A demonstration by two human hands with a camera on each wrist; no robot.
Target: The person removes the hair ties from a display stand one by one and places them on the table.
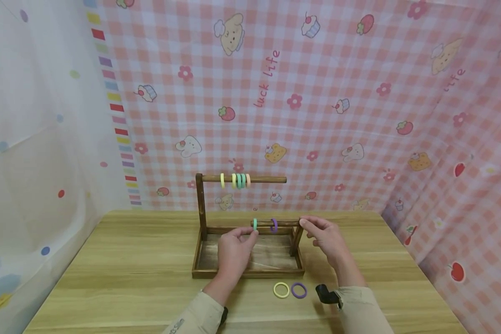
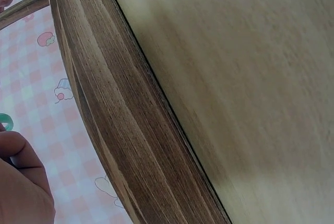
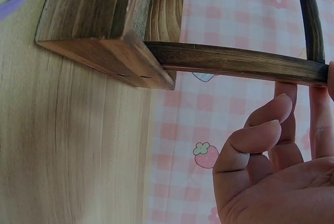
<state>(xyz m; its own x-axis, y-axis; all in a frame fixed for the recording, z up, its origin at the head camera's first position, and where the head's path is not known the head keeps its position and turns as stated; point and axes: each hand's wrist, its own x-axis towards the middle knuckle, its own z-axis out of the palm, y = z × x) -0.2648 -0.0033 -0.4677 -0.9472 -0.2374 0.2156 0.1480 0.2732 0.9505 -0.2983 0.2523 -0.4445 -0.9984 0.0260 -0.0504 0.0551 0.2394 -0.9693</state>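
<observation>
On the table stands a dark wooden rack (image 1: 247,273) with a tray base, a tall post and a shorter one. My left hand (image 1: 235,250) pinches a green ring (image 1: 255,224) around the free left end of the lower bar (image 1: 285,223). In the left wrist view that hand (image 2: 23,182) shows only in part, the green ring (image 2: 6,121) at its fingertips. A purple ring (image 1: 274,225) hangs further right on the same bar. My right hand (image 1: 327,239) holds the top of the short post (image 3: 235,62), thumb and fingers on either side.
Several yellow, green and peach rings (image 1: 240,181) hang on the upper bar (image 1: 271,179). A yellow ring (image 1: 281,290) and a purple ring (image 1: 298,290) lie flat on the table (image 1: 142,273) before the tray. A checked cloth (image 1: 338,139) hangs behind.
</observation>
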